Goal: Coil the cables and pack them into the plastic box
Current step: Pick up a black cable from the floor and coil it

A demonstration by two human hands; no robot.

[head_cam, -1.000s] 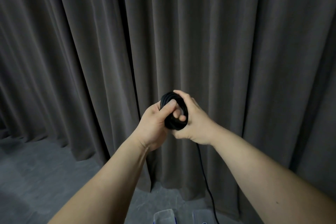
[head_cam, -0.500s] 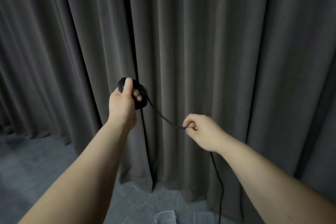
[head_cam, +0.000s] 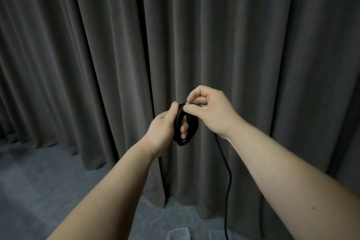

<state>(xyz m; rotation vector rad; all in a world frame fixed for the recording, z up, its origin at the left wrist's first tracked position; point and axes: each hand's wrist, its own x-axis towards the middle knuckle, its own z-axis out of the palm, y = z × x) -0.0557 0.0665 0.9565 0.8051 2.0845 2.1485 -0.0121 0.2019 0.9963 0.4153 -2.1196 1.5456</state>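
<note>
The left hand (head_cam: 162, 129) grips a round black coil (head_cam: 186, 124) of cable, thumb on top and fingers poking through the hole, probably so the loops stay together. The right hand (head_cam: 209, 111) pinches the loose cable (head_cam: 229, 177) at the top of the coil, likely to lay on one more loop. The rest of the cable hangs down toward the floor. At the bottom edge sits a clear plastic box (head_cam: 178, 234), only partly seen. What is inside it cannot be told.
</note>
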